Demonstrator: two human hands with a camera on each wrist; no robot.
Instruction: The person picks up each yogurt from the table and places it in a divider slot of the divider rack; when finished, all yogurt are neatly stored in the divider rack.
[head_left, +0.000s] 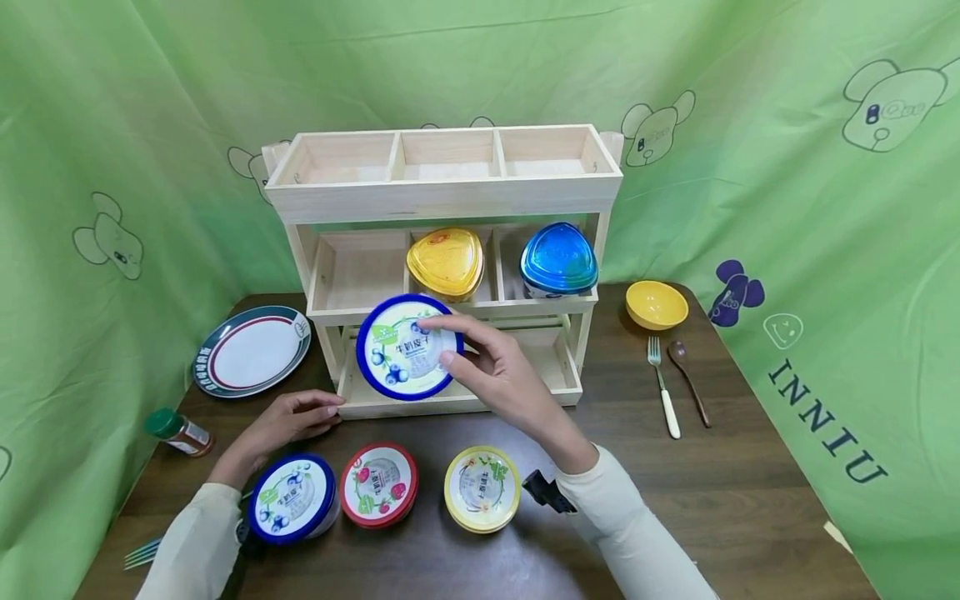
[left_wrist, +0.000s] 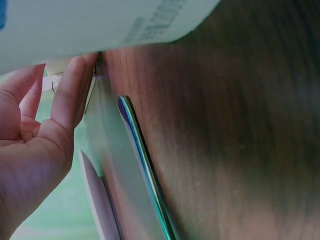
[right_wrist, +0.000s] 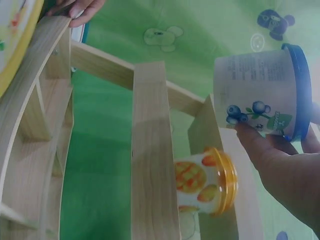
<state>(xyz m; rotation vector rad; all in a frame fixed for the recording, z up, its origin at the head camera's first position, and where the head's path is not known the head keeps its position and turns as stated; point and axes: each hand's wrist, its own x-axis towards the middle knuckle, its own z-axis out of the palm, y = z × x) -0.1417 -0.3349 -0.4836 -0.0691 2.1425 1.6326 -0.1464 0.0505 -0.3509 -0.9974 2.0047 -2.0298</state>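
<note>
My right hand (head_left: 498, 367) grips a tub with a blue-rimmed lid and blueberry print (head_left: 397, 367), holding it in front of the lower part of a wooden three-tier shelf (head_left: 442, 200). The right wrist view shows this white tub (right_wrist: 260, 90) side-on, fingers at its lid and wall. At the shelf's lower left corner, my left hand (head_left: 296, 417) touches the wood with its fingertips, fingers mostly straight. Near the left wrist stands another blue-lidded tub (head_left: 292, 498). A red-lidded tub (head_left: 379, 483) and a yellow-lidded tub (head_left: 482, 487) stand to its right.
The middle tier holds a yellow-lidded container (head_left: 446, 260) and a blue-lidded container (head_left: 558, 257). A plate (head_left: 217, 329) and a green-capped jar (head_left: 180, 432) are at left. Right of the shelf are a yellow bowl (head_left: 657, 305), a fork (head_left: 664, 392) and a wooden spoon (head_left: 690, 383).
</note>
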